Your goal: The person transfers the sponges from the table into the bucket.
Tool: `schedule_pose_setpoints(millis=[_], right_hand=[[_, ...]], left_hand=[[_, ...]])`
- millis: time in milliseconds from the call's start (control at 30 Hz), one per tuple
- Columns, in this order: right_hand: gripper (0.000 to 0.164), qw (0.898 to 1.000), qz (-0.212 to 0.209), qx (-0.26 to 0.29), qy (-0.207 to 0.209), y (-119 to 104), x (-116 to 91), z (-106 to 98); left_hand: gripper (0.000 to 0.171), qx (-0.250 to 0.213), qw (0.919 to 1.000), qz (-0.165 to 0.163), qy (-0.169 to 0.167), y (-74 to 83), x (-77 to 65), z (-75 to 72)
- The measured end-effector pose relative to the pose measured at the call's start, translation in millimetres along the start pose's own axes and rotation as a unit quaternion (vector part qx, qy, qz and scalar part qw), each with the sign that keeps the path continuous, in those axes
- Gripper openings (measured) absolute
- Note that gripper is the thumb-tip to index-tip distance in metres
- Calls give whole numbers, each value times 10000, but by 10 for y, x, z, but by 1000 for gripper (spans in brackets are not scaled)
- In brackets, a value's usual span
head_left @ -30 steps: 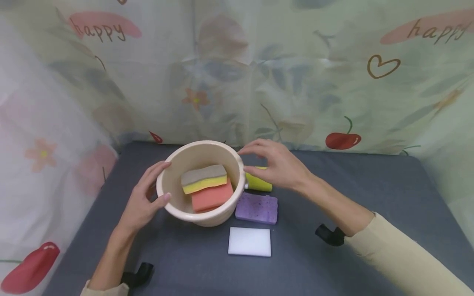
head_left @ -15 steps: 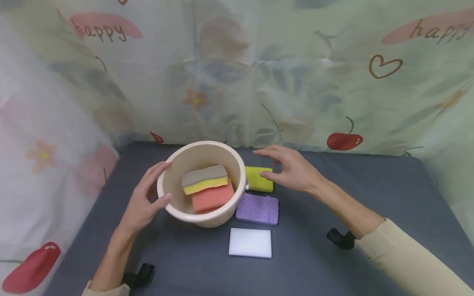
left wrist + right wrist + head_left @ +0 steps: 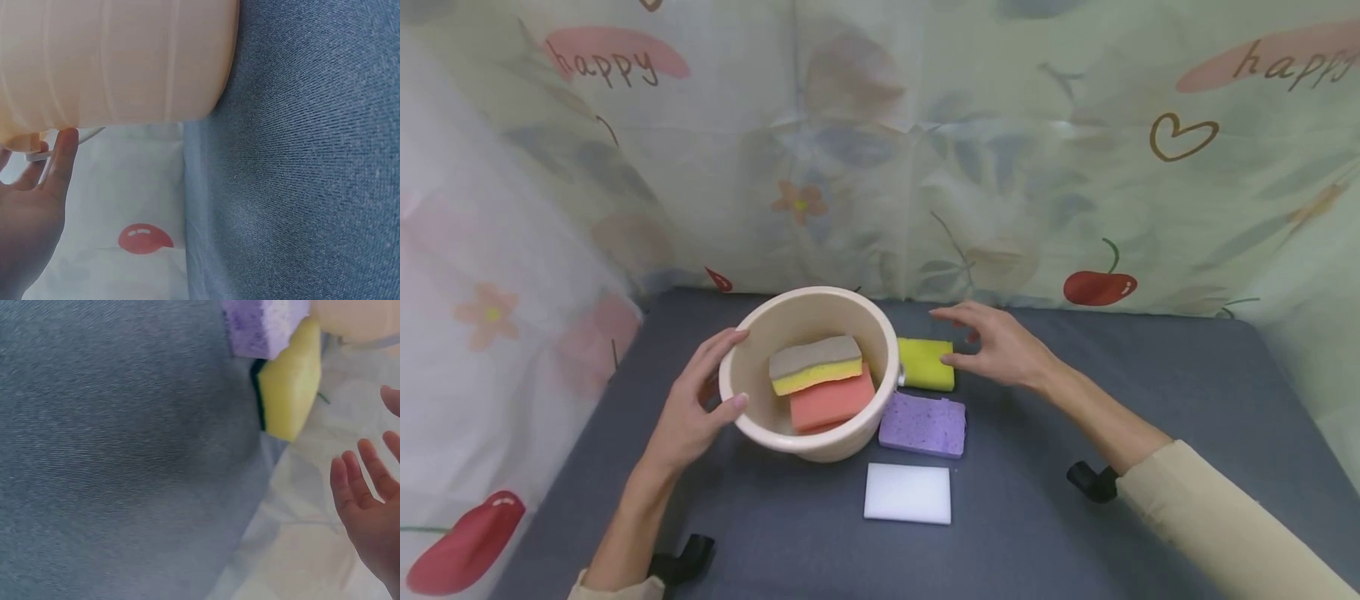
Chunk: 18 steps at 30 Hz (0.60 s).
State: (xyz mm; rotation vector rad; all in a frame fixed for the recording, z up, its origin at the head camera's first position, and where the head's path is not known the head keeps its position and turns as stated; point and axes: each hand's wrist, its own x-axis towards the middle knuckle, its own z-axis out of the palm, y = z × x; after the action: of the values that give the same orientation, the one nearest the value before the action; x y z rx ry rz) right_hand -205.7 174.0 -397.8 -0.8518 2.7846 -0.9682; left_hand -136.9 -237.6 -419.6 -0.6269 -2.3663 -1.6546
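A cream plastic bucket stands tilted toward me in the head view. Inside it, a grey-and-yellow sponge lies over a coral sponge. My left hand holds the bucket's left side, thumb and fingertips at the rim. In the left wrist view, its fingers touch the ribbed wall near the rim. To the bucket's right hovers my right hand, fingers spread and holding nothing. Just under its fingertips is a yellow sponge, with a dark green underside showing in the right wrist view.
A purple sponge lies in front of the yellow one, beside the bucket. Nearer me is a white rectangular sponge. The dark grey tabletop ends at a printed curtain behind and at the sides.
My right hand has drawn back from the bucket's right rim, moving right and slightly down over the yellow sponge. My left hand stays on the bucket.
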Motion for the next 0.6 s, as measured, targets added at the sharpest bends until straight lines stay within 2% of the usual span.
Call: schedule_pose_setpoints(millis=[267,600], right_hand=[[66,9994,247,209,-85,188,0,136],[72,9984,453,269,-209,294,17,331]], left_hand=[[75,122,9998,-135,-16,-9,-9,-10],[73,-23,9999,-13,100,-5,-15,11]])
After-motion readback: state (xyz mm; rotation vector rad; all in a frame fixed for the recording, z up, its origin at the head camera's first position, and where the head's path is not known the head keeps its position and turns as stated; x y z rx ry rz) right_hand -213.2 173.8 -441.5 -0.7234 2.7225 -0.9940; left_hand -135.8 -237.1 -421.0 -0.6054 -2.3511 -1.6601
